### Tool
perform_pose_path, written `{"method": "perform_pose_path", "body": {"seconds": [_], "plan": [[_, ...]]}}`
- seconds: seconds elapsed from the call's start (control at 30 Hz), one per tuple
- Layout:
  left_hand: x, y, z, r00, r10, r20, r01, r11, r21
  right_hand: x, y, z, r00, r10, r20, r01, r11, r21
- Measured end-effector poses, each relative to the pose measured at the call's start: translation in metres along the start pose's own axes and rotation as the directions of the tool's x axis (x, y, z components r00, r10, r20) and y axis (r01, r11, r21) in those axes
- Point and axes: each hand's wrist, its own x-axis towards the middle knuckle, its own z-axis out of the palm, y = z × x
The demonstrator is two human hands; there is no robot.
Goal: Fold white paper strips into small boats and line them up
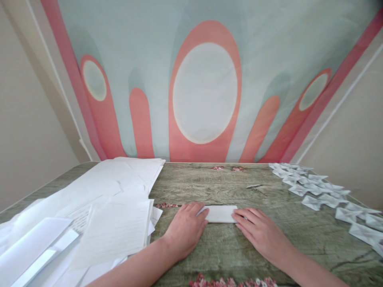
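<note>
Pressing folded paper [222, 214] flat near middle of table [209, 247]: left hand [187, 225] on one end, fingers together; right hand [259, 231] on other, fingers slightly spread. Paper pile [119, 227] covers table's left side; folded white pieces [326, 195] line right edge.

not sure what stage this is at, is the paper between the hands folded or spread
Folded: the paper is a narrow, flat strip with straight edges.
</note>
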Motion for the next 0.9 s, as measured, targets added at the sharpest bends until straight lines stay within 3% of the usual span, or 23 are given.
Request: {"method": "perform_pose_path", "body": {"seconds": [0.57, 0.9], "plan": [[-0.0004, -0.0006, 0.0016, 1.0, 0.005, -0.024, -0.005, 1.0, 0.003, -0.0005, 0.002, 0.0026, 0.999, 0.004, 0.032, -0.005, 1.0, 0.017], [-0.0028, 0.0031, 0.005, 0.989, 0.149, -0.001, -0.149, 0.988, 0.04, -0.0003, 0.0024, 0.0035, 1.0, -0.008, 0.026, 0.008, 1.0, 0.006]]}}
